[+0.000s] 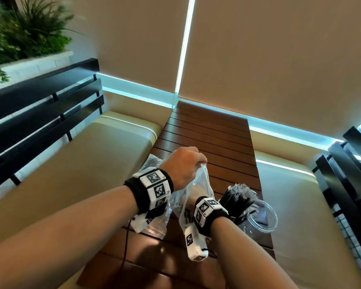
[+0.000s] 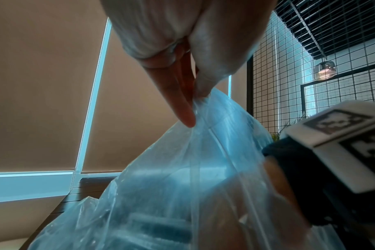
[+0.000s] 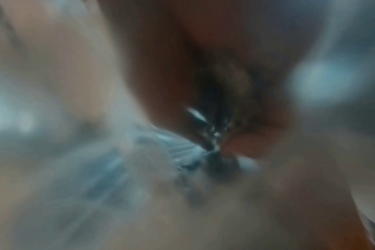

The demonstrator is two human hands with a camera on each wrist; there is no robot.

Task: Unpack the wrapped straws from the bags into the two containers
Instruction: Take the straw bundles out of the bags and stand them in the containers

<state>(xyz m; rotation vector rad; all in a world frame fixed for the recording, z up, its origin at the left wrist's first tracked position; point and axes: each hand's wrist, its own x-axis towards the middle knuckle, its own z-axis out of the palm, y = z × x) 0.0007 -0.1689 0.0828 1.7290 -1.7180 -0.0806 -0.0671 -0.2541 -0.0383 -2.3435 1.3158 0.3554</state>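
My left hand (image 1: 202, 162) pinches the top edge of a clear plastic bag (image 1: 204, 182) and holds it up over the wooden table (image 1: 206, 130). The left wrist view shows the left hand (image 2: 193, 108) with thumb and fingers squeezing the bag (image 2: 182, 186) film. My right hand (image 1: 197, 191) is inside the bag, seen through the plastic. In the blurred right wrist view my right hand (image 3: 216, 147) closes its fingers round dark, shiny wrapped straws (image 3: 206, 121). To the right, a bunch of black wrapped straws (image 1: 238, 199) stands at a clear round container (image 1: 266, 219).
Another clear bag (image 1: 151, 163) lies on the table behind my left wrist. Tan bench cushions (image 1: 92, 163) flank the table on both sides, with black slatted backs (image 1: 40, 113). A cable (image 1: 126, 243) runs over the near part of the table.
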